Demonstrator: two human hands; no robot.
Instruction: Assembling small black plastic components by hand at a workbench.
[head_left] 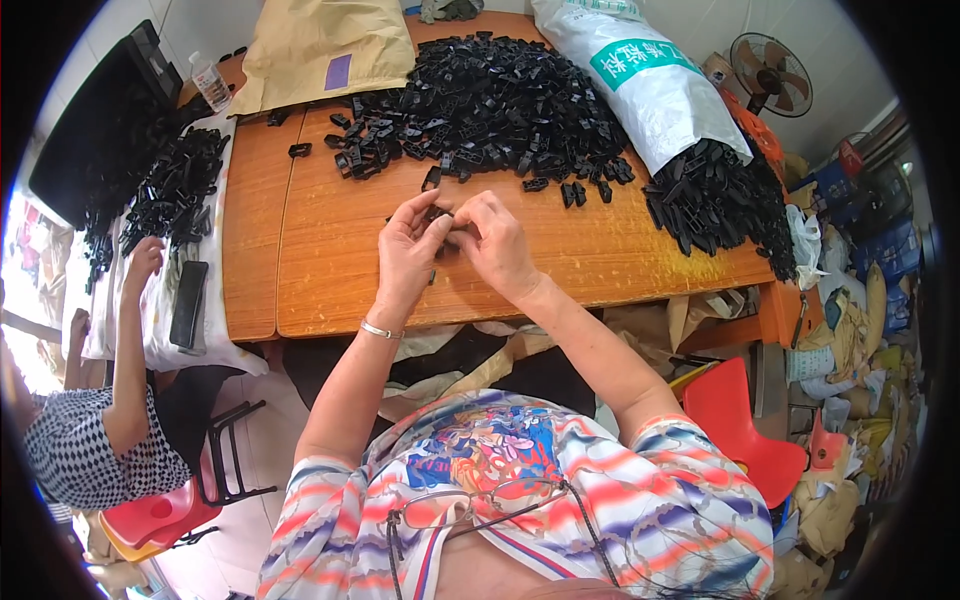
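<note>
Over the wooden table [350, 270], my left hand [405, 245] and my right hand [500, 245] meet, both with fingers pinched on a small black plastic part [437, 214]. My fingers hide most of it, so its exact shape does not show. One loose black part [431, 178] lies just beyond my left fingertips. Farther back spreads a large heap of black plastic parts [510, 105], with a few strays along its near edge. To the right, longer black pieces [705, 195] spill from the mouth of a white sack [650, 85].
A brown paper bag [310, 50] lies at the back left near a plastic bottle [208, 82]. At far left, another person [100, 430] sits at a cloth-covered table with black parts [180, 190] and a black flat object [188, 305]. A red chair [735, 430] stands right; a fan [770, 75] is behind.
</note>
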